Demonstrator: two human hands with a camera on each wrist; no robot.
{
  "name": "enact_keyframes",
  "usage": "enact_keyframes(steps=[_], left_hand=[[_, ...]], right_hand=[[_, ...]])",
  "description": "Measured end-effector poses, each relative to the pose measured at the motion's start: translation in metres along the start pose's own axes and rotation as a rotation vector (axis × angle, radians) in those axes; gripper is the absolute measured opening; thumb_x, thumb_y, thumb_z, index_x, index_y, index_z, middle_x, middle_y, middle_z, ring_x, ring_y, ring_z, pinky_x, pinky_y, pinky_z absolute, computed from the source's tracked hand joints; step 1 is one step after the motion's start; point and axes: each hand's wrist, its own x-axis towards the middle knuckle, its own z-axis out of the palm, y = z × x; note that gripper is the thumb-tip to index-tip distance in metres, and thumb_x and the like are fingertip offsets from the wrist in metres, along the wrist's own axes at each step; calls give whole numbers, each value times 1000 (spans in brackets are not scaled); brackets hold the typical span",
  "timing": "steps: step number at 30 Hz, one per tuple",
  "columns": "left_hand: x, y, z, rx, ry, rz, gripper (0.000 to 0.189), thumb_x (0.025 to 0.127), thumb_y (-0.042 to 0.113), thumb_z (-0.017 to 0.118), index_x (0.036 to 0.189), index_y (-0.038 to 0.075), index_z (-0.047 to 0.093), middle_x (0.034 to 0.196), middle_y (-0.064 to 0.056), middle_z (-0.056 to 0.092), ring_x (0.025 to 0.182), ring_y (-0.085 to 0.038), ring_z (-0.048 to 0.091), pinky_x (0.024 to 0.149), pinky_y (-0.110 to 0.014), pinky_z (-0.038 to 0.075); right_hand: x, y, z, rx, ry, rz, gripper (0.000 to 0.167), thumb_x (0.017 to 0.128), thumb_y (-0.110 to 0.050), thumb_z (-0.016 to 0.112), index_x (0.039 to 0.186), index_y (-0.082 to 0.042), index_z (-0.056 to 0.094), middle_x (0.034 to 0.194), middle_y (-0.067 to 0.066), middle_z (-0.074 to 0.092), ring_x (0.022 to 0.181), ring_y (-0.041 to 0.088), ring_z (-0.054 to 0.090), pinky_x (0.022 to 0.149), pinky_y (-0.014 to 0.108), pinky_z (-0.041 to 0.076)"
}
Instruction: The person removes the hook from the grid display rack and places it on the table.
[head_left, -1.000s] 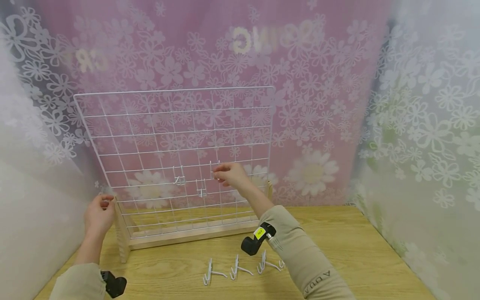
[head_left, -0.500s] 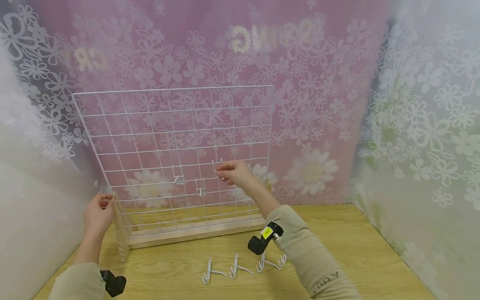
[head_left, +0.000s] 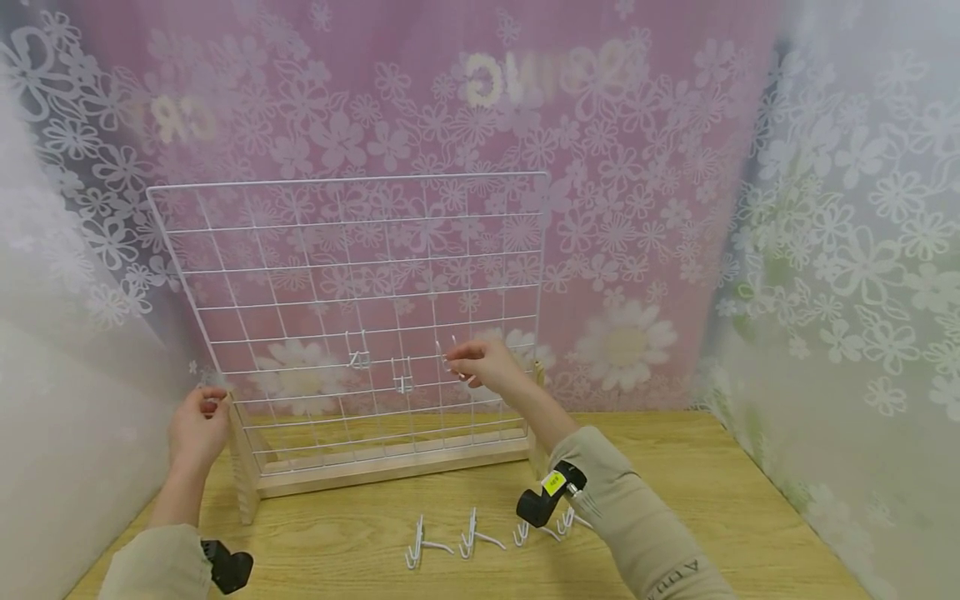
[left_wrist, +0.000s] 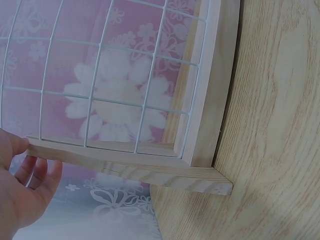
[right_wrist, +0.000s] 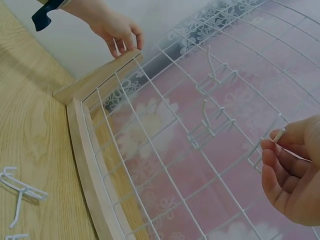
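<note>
A white wire grid panel (head_left: 345, 179) stands in a wooden stand (head_left: 390, 468). My left hand (head_left: 198, 429) grips the top of the stand's left upright (left_wrist: 65, 152), thumb on one side and fingers on the other. In front of the grid, right of its middle, my right hand (head_left: 483, 364) pinches a white wire hook (right_wrist: 280, 135) by its prong. The hook's two bent tips (head_left: 440, 346) point up close to the grid wires; the rest is partly behind the fingers. Two similar hooks hang on the grid to the left, an upper one (head_left: 359, 360) and a lower one (head_left: 403, 384).
Several more white hooks (head_left: 471, 537) lie in a row on the wooden table (head_left: 337, 550) in front of the stand, the rightmost ones partly behind the right wrist camera (head_left: 538, 504). A pink flowered curtain (head_left: 637, 208) hangs behind, with pale walls at both sides.
My right hand has shifted right and slightly down with the hook, whose tips now sit lower against the grid. The left hand stays on the upright.
</note>
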Motion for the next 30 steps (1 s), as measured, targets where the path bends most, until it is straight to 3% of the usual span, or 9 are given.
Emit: enact_keyframes(steps=[5,11,16,22,30], left_hand=[[0,-3,0,3,-9,-4,29,95,10,40,118,-5,48,105,-27,49,93,-39,49,60,-33,39],[2,-4,1,-1,-37,-19,32,96,14,40,120,-5,46,107,-28,47,94,-41,48,58,-32,40],[1,-4,1,-4,-34,-14,31,96,13,39,120,-6,46,107,-28,47,93,-40,48,57,-31,40],[1,-5,1,-2,-31,-17,30,96,12,39,120,-5,47,107,-27,48,94,-39,49,58,-31,40],[1,-3,-1,4,-26,-6,30,95,12,40,119,-5,48,107,-28,49,94,-40,49,60,-33,40]], right_hand=[[-6,8,-1,-2,-11,8,24,90,-8,58,111,3,63,99,18,66,78,19,59,71,36,51],[-17,20,-1,-10,-32,2,23,91,-8,56,110,4,62,99,20,65,86,30,59,74,43,50],[-25,31,-1,-14,-38,-2,23,90,-7,57,109,6,62,90,11,66,82,27,59,69,37,51],[-34,44,-1,-38,-40,19,24,90,-9,59,109,4,63,85,3,65,85,35,59,64,31,50],[-45,57,0,-70,-48,17,20,91,-9,57,107,2,63,83,3,63,77,24,58,64,34,50]])
